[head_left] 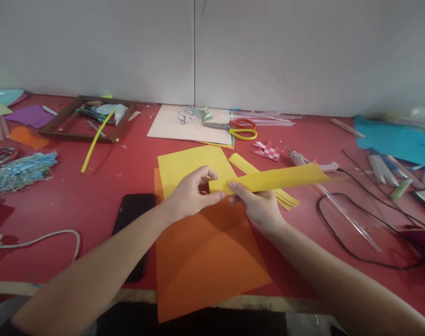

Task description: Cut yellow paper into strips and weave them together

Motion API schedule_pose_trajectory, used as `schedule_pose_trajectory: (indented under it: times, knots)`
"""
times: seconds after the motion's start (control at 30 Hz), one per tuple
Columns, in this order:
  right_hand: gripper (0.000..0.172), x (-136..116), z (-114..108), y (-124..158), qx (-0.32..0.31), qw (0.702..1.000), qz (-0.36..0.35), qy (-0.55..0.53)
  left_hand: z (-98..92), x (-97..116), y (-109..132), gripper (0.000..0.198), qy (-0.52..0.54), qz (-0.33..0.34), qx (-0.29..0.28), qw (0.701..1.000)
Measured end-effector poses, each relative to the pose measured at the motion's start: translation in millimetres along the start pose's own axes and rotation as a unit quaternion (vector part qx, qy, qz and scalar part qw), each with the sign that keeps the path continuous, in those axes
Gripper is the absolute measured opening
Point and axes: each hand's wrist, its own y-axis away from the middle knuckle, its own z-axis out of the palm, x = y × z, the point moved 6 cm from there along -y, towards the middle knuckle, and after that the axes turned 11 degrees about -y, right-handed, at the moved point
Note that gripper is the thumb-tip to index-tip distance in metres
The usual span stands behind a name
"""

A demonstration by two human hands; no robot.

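Both of my hands pinch the left end of a long yellow paper strip (282, 178) held just above the red table (75, 196). My left hand (191, 195) grips that end with thumb and fingers closed. My right hand (256, 205) holds the strip from below, close beside the left hand, and the strip runs out to the right. Under my hands lie an orange sheet (205, 261) and a yellow sheet (191, 165). More yellow strips (286, 198) rest on the table behind my right hand.
A black phone (133, 214) lies left of the orange sheet. Scissors (238, 129) rest on a cream sheet (170, 126) at the back. A wooden frame (58, 125), glue gun (300, 159) with black cable (356, 254), blue paper (394, 140) and white cable (51, 236) surround the area.
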Motion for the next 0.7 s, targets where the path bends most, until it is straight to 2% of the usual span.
schedule_pose_trajectory:
  times: [0.1, 0.23, 0.3, 0.4, 0.57, 0.7]
  knots:
    - [0.022, -1, -5, -4, 0.037, 0.998, 0.003, -0.042, -1.5, -3, -1, 0.033, 0.053, -0.024, 0.005, 0.998]
    - [0.026, -9, -17, -12, 0.096, 0.992, -0.018, -0.084, -11.0, -9, -3, 0.037, 0.115, -0.055, 0.045, 0.991]
    - [0.025, -13, -21, -13, 0.107, 0.99, -0.031, -0.089, -14.8, -10, -4, 0.036, 0.128, -0.05, 0.061, 0.989]
    - [0.022, -11, -19, -10, 0.083, 0.995, -0.027, -0.058, -15.1, -7, -3, 0.031, 0.1, -0.026, 0.064, 0.993]
    - [0.022, -2, -5, 2, 0.0, 0.998, -0.009, 0.055, 2.8, 0, 1, 0.035, 0.018, -0.023, -0.049, 0.998]
    - [0.023, -7, 2, 6, -0.059, 0.989, -0.026, 0.133, 4.8, 3, 2, 0.024, -0.013, 0.002, -0.061, 0.998]
